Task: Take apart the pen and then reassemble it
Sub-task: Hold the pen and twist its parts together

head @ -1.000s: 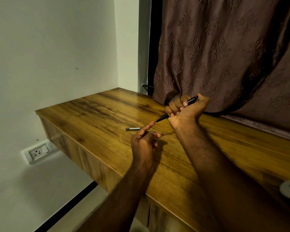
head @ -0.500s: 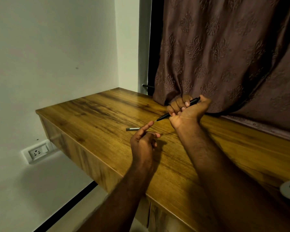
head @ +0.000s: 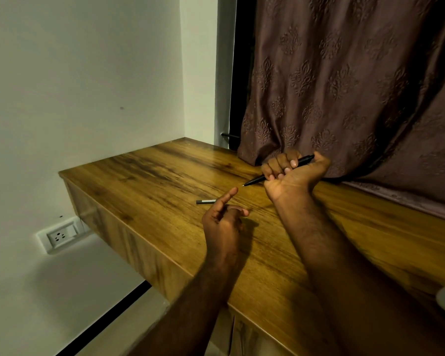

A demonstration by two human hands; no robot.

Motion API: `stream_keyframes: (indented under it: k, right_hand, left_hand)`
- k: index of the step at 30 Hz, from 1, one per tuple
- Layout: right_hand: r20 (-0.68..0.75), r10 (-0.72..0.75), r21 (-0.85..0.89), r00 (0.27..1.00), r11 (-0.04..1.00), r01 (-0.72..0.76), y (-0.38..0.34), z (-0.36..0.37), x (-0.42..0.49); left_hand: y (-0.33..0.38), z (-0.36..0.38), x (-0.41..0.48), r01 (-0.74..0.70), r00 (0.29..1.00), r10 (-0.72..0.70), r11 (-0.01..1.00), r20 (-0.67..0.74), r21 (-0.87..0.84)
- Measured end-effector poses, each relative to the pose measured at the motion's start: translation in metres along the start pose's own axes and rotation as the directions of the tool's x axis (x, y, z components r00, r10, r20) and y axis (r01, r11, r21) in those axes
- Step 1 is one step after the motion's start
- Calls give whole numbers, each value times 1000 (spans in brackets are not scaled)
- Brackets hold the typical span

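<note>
From the head view, the right hand [head: 292, 173] makes a closed fist around the pen [head: 302, 160], which it holds in the air above the counter [head: 144, 173], tip pointing down and left. The left hand [head: 222, 217] is below the pen and near its tip, with a loose, half-open grip that holds nothing I can see. A small dark part [head: 205, 201] lies on the counter, left of the pen.

I think the small part may roll off the counter if the left hand knocks it. The fist hides the pen's middle, so I cannot tell which pieces are joined. One end of the small part is behind the left forefinger.
</note>
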State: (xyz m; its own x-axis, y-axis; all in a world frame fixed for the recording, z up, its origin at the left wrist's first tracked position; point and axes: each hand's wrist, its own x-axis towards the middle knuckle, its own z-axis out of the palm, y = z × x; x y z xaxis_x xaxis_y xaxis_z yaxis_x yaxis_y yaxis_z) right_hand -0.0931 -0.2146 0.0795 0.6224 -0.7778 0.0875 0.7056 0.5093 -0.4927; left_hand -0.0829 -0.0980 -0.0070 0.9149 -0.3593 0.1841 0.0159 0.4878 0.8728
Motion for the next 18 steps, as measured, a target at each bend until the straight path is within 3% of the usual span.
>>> stream_keyframes:
  k: [10,18]
  right_hand:
    - [29,26,14,999,1000,-27,0,0,0]
    - [18,40,37,999,998,-41,-3,2,-1]
  left_hand:
    - [2,-1,-2,-12,1000,12,1000,0,9]
    - [3,-1,-5,-102,995,103,993,-9,55]
